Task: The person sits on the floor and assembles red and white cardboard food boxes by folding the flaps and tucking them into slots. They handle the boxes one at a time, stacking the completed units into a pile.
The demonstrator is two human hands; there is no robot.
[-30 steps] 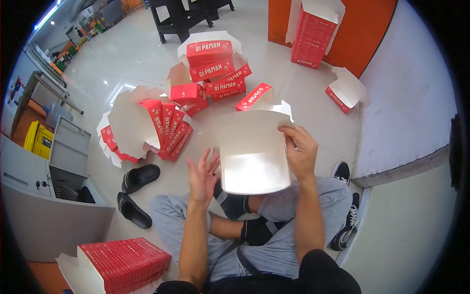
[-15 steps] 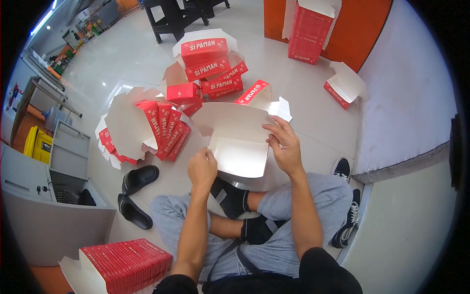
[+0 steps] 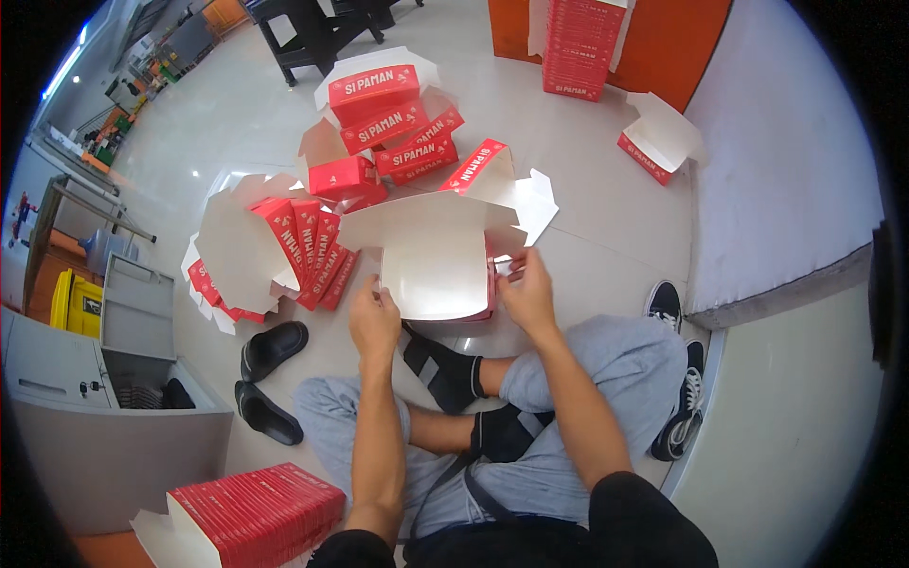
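Observation:
Low above my crossed legs is a paper food box [image 3: 434,275], white inside and red outside, with its lid raised at the far side. My left hand [image 3: 376,317] is closed on its left wall, thumb up near the rim. My right hand [image 3: 526,293] pinches at the right side, by a side flap; the fingertips are partly hidden. Just beyond the lid lies another open red-and-white box [image 3: 480,168], its white flap spread to the right. To the left stand nested folded boxes [image 3: 308,241], fanned out next to my left hand.
More formed boxes [image 3: 383,118] are piled farther off. Tall stacks of red boxes stand at the back right [image 3: 582,47] and near left [image 3: 260,516]. A single box [image 3: 653,142] sits by the right wall. Black slippers [image 3: 272,350] and sneakers [image 3: 680,407] flank my legs.
The box has come slightly left and its right wall now shows red outside. My right hand has moved from the lid's right corner down to the box's right side.

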